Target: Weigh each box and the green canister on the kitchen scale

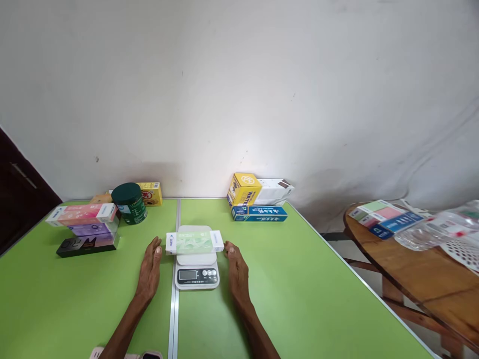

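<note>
Green/wht box [193, 243] lies flat crosswise on the scale [197, 285] pan, both ends sticking out past it. Looks roughly centred, maybe a touch more overhang on L. Display [187, 274] shows no digits I can make out.

L hand [148, 269] upright on its edge just off the box's L end, small gap. R hand [237, 271] mirrors it at the R end, v. close; can't tell if a fingertip touches. Fingers on both look extended & held together, not spread, pinching nothing; some hidden behind others, so exact spacing n/a.

To do it well (my judgement): box must bear on pan only, so no finger contact at R end, else any reading's off. If nudging, use both palms evenly & gently, keep overhang equal so it doesn't tip. Keep wrists clear of the buttons [209, 273] & pan edge. Box looks light, so a bump could slide it.

Further out on green tbl [318, 299]: L has pink box [82, 214] atop purple box [93, 229] & blk box [88, 245], w/ grn tub [129, 204] beside. Far side, R of scale: blue box [259, 214] in front of yellow box [244, 189] & wht box [275, 191]. Clear bottle [426, 234] on separate wood tbl [411, 271], far R.
</note>
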